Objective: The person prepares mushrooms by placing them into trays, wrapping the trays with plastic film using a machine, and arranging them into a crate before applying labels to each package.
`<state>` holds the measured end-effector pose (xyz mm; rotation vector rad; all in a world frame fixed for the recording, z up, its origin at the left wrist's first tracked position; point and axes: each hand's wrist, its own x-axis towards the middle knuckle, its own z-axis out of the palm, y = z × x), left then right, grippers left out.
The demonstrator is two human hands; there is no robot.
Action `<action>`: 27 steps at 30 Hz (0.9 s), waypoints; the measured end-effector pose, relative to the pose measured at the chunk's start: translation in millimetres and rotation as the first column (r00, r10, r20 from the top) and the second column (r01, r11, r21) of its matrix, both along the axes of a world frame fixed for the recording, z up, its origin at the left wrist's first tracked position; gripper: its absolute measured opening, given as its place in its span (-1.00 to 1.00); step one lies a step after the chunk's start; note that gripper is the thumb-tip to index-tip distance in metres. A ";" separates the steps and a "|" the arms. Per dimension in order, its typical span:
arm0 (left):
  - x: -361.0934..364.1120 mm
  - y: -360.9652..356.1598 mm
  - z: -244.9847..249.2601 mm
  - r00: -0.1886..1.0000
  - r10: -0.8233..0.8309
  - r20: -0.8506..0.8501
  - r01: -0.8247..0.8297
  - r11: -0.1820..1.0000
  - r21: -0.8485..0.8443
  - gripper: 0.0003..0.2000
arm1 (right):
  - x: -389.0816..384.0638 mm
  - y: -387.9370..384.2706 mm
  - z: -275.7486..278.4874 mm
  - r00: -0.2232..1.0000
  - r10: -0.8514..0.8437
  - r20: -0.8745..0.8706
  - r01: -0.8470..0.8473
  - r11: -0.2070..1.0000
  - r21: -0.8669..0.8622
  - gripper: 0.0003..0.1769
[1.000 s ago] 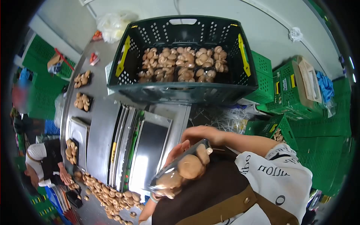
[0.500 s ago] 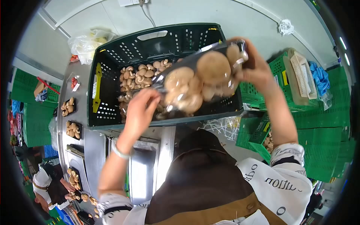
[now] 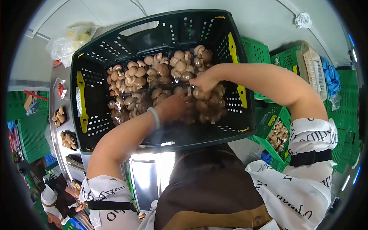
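A big dark crate (image 3: 161, 141) with rows of wrapped mushroom packs stands in front of me, and both my hands reach down into it. My right hand (image 3: 207, 79) is bent over the upper left corner of a film-wrapped mushroom pack (image 3: 211, 105) at the crate's right end, fingers curled on it. My left hand (image 3: 178, 106) is smeared by motion beside that pack's left side, its fingertips hidden. More mushroom packs (image 3: 131, 76) lie side by side to the left.
Two trays of mushrooms (image 3: 68, 140) sit on the metal counter at left, near a small red pack (image 3: 60, 90). A plastic bag (image 3: 71, 43) lies behind them. Green crates (image 3: 274, 132) stand at right, one holding mushrooms. Another person (image 3: 57, 195) works at lower left.
The wrapped mushroom pack, held up over the crate before, is now down inside its right end. Both hands have lowered into the crate, and the left has moved right. My view has shifted.
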<state>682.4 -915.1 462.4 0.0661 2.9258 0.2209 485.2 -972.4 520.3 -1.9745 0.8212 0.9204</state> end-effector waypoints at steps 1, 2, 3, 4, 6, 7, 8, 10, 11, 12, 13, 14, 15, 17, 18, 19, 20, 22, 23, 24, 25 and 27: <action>1.6 -2.0 1.7 0.999 -0.003 0.039 0.002 1.000 0.031 -0.65 | 3.2 -5.3 -5.5 0.998 0.019 -0.062 -0.017 0.999 0.031 0.00; 2.8 -1.6 -5.7 1.000 0.001 0.021 -0.001 1.000 0.029 -0.63 | 3.6 -8.6 -9.2 0.996 0.034 -0.086 -0.031 0.999 0.035 0.02; 3.1 -1.1 -16.4 1.000 0.006 0.002 -0.006 1.000 0.022 -0.62 | 3.5 -12.3 -11.6 0.992 0.050 -0.112 -0.047 0.998 0.036 0.04; 2.8 -3.1 -17.2 1.000 0.011 -0.021 -0.010 1.000 0.010 -0.60 | 2.8 -15.0 -13.1 0.988 0.065 -0.141 -0.061 0.998 0.032 0.06; 3.0 -7.6 -19.1 1.000 -0.011 -0.027 0.012 1.000 0.019 -0.58 | -0.4 -19.0 -14.1 0.983 -0.004 -0.181 0.014 0.998 0.054 0.01; 4.0 -5.4 -19.0 0.999 -0.009 -0.031 0.010 0.999 0.031 -0.57 | -4.0 -18.2 -26.7 0.983 0.006 -0.185 0.000 0.999 0.032 0.00; 3.6 -3.4 -20.3 0.999 -0.021 -0.035 0.022 1.000 0.022 -0.54 | -6.3 -17.5 -40.3 0.981 0.028 -0.190 -0.027 1.000 0.012 -0.01; 1.9 -5.8 -20.5 0.999 -0.026 -0.035 0.026 1.000 -0.004 -0.49 | -8.4 -14.4 -53.2 0.970 0.092 -0.225 -0.124 0.983 -0.133 -0.23; 2.5 -6.3 -19.8 0.999 -0.036 -0.025 0.036 0.999 -0.009 -0.50 | -8.6 -7.1 -51.3 0.966 0.111 -0.235 -0.162 0.964 -0.210 -0.33; 2.3 -5.9 -19.1 0.999 -0.044 -0.013 0.044 0.999 -0.014 -0.51 | -6.6 0.9 -48.8 0.961 0.130 -0.243 -0.199 0.937 -0.288 -0.42; 1.6 -5.8 -17.8 0.999 -0.051 -0.002 0.051 0.998 -0.022 -0.52 | -3.3 8.4 -42.0 0.966 0.034 -0.257 -0.140 0.901 -0.410 -0.54; 1.2 -4.7 -22.7 1.000 -0.009 0.001 0.009 0.998 0.059 -0.52 | 3.0 15.6 -32.7 0.966 -0.063 -0.251 -0.081 0.846 -0.527 -0.66; -0.3 -4.5 -31.5 1.000 0.030 0.004 -0.030 0.990 0.137 -0.53 | 14.0 19.1 -21.3 0.969 -0.041 -0.243 -0.110 0.808 -0.579 -0.67; -5.6 -8.2 -17.7 0.989 0.097 0.113 -0.128 0.941 0.313 -0.55 | 24.5 26.0 -16.7 0.977 0.054 -0.207 -0.154 0.850 -0.504 -0.66; -6.4 -9.1 3.8 0.969 0.120 0.215 -0.201 0.889 0.411 -0.56 | 24.6 30.4 -21.1 0.979 0.109 -0.170 -0.165 0.920 -0.357 -0.62; 2.2 -7.9 19.5 0.955 0.255 0.148 -0.294 0.864 0.409 -0.60 | -5.9 33.1 -81.5 0.982 0.180 -0.050 -0.187 0.940 -0.285 -0.60; 11.0 -1.0 52.3 0.908 0.395 0.143 -0.420 0.857 0.298 -0.67 | -36.1 35.6 -140.8 0.968 0.239 0.072 -0.220 0.953 -0.208 -0.56; 37.7 21.3 108.8 0.795 0.607 0.001 -0.598 0.783 0.174 -0.74 | -11.0 34.5 -95.2 0.951 0.189 0.244 -0.163 0.979 -0.121 -0.52; 59.2 39.9 120.6 0.697 0.633 -0.335 -0.614 0.769 0.176 -0.71 | 1.7 33.7 -71.9 0.932 0.162 0.323 -0.147 0.987 -0.071 -0.50; 86.4 62.0 146.6 0.553 0.706 -0.442 -0.639 0.700 0.318 -0.65 | 20.1 32.0 -42.1 0.954 0.199 0.224 -0.189 0.980 -0.068 -0.49; 113.2 87.3 160.3 0.349 0.757 -0.552 -0.601 0.633 0.488 -0.62 | 32.2 31.1 -24.7 0.969 0.184 0.163 -0.145 0.963 -0.227 -0.50; 171.3 158.5 174.5 -0.036 0.820 -0.571 -0.693 0.391 0.605 -0.63 | 71.8 42.1 12.6 0.970 0.157 0.187 -0.050 0.878 -0.476 -0.57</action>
